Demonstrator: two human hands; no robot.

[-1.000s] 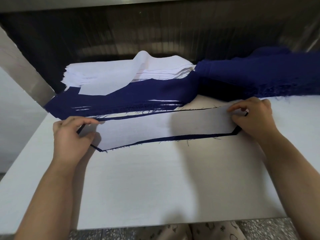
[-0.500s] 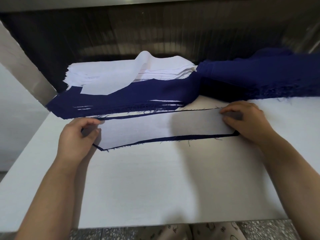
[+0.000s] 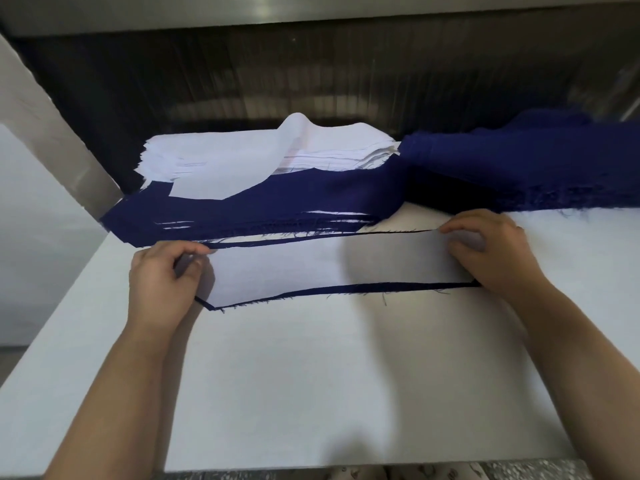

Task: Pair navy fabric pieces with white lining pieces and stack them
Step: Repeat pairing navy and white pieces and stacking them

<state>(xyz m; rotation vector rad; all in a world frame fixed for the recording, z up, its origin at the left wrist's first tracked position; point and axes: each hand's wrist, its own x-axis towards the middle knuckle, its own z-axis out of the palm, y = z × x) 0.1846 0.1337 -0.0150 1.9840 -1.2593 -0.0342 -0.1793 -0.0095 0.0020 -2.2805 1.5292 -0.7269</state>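
two pinches, shifted inward a touch: left hand (image 3: pixel 161 278) and right hand (image 3: pixel 491 258) gripping the ends of the lining (image 3: pixel 329 265), flat over the navy piece (image 3: pixel 363 289) on the table (image 3: pixel 346 375). nearly aligned, probably stack-ready soon.

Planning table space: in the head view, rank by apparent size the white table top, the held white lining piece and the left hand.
1. white table top
2. white lining piece
3. left hand

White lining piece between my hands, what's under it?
A navy fabric piece: only its thin edge shows along the near side, left corner and far side. The rest is covered by the white lining piece, and the ends by the left hand and right hand.
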